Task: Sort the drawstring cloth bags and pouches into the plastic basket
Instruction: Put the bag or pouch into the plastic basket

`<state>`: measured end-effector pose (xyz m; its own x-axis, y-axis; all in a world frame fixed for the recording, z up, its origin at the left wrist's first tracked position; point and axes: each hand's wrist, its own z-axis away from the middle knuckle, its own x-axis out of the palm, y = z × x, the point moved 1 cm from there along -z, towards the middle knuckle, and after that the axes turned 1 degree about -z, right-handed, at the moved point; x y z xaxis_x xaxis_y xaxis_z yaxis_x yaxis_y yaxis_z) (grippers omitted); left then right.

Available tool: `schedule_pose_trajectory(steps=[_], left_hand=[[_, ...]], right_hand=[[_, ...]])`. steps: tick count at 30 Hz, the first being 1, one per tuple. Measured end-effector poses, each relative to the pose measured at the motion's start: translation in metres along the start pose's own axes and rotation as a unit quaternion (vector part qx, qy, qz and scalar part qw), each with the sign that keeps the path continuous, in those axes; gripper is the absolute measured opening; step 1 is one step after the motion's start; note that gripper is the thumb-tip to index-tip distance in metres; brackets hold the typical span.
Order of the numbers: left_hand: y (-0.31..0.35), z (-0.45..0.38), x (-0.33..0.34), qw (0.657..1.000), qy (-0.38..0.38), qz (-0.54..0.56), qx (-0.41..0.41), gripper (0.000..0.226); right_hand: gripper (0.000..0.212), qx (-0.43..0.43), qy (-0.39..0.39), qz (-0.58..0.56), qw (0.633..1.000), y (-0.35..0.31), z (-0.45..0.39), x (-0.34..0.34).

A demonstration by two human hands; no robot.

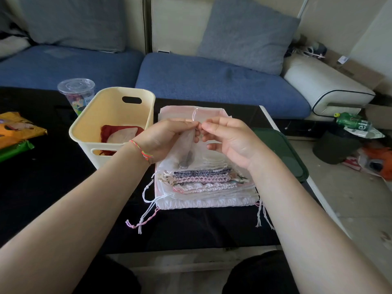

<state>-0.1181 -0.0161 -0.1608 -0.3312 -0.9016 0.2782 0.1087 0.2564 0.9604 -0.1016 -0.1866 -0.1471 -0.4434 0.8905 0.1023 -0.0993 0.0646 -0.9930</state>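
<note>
Between both hands' grip: sheer pouch (pixel 186 149).

Counts around the cream plastic basket (pixel 112 126)

One basket, two pouches inside it; one stack of drawstring bags (pixel 203 181) right of it, one lidded plastic cup (pixel 77 95) behind.

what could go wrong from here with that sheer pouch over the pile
The left hand and right hand pinch the sheer pouch only at its top, so it could slip back onto the stack of pouches. Loose drawstrings trail off the stack and could snag on the way to the cream basket.
</note>
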Motion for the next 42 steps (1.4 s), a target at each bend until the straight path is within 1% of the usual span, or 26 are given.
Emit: schedule_pose_trajectory(steps=[4, 11, 15, 18, 20, 22, 24, 27, 28, 30, 31, 32, 35, 37, 39, 42], left_hand=[[0.000, 0.001, 0.002, 0.999, -0.039, 0.003, -0.010, 0.021], [-0.001, 0.000, -0.003, 0.998, -0.048, -0.026, -0.008, 0.023], [-0.001, -0.001, 0.000, 0.997, -0.052, -0.058, 0.002, 0.025], [-0.002, 0.000, -0.001, 0.995, -0.034, -0.092, 0.011, 0.025], [-0.002, 0.000, -0.003, 0.996, -0.016, -0.092, 0.007, 0.022], [-0.003, -0.001, -0.004, 0.995, 0.017, -0.101, -0.003, 0.018], [-0.003, -0.001, -0.005, 0.990, 0.052, -0.133, 0.000, 0.017], [-0.001, 0.002, 0.000, 0.976, 0.092, -0.199, 0.007, 0.012], [0.000, 0.003, 0.002, 0.964, 0.110, -0.241, 0.008, 0.012], [0.001, 0.003, 0.005, 0.929, 0.149, -0.337, 0.019, 0.016], [0.000, 0.003, 0.005, 0.916, 0.165, -0.364, 0.025, 0.018], [0.000, 0.002, 0.006, 0.909, 0.179, -0.376, 0.029, 0.018], [-0.001, 0.002, 0.008, 0.898, 0.211, -0.385, 0.039, 0.015], [-0.003, 0.002, 0.011, 0.892, 0.234, -0.382, 0.056, 0.014], [-0.004, 0.002, 0.013, 0.887, 0.246, -0.384, 0.068, 0.014], [-0.003, 0.002, 0.014, 0.876, 0.222, -0.420, 0.081, 0.008]], right_hand=[[0.006, 0.004, -0.023, 0.001, 1.000, 0.000, 0.001, 0.002], [0.003, 0.022, -0.048, -0.004, 0.999, 0.000, 0.001, 0.000], [0.003, 0.028, -0.034, 0.002, 0.999, 0.001, 0.003, 0.001], [0.003, 0.027, -0.017, 0.009, 0.999, 0.002, 0.003, 0.001], [0.003, 0.022, -0.005, 0.024, 0.999, 0.002, 0.003, 0.001], [0.006, 0.016, 0.016, 0.056, 0.998, 0.003, 0.002, 0.000], [0.011, 0.013, 0.040, 0.095, 0.995, 0.006, 0.001, 0.001], [0.016, 0.014, 0.075, 0.131, 0.988, 0.008, -0.002, 0.004], [0.016, 0.013, 0.087, 0.140, 0.986, 0.009, -0.002, 0.005], [0.011, 0.004, 0.114, 0.172, 0.979, 0.009, -0.003, 0.007], [0.007, -0.003, 0.128, 0.191, 0.973, 0.010, -0.003, 0.008], [0.004, -0.011, 0.139, 0.206, 0.968, 0.010, -0.003, 0.009], [0.007, -0.022, 0.155, 0.226, 0.961, 0.008, -0.003, 0.013], [0.006, -0.012, 0.154, 0.219, 0.963, 0.007, -0.004, 0.014], [0.005, 0.014, 0.141, 0.187, 0.972, 0.005, -0.004, 0.014], [0.008, 0.067, 0.113, 0.100, 0.986, 0.004, -0.002, 0.013]])
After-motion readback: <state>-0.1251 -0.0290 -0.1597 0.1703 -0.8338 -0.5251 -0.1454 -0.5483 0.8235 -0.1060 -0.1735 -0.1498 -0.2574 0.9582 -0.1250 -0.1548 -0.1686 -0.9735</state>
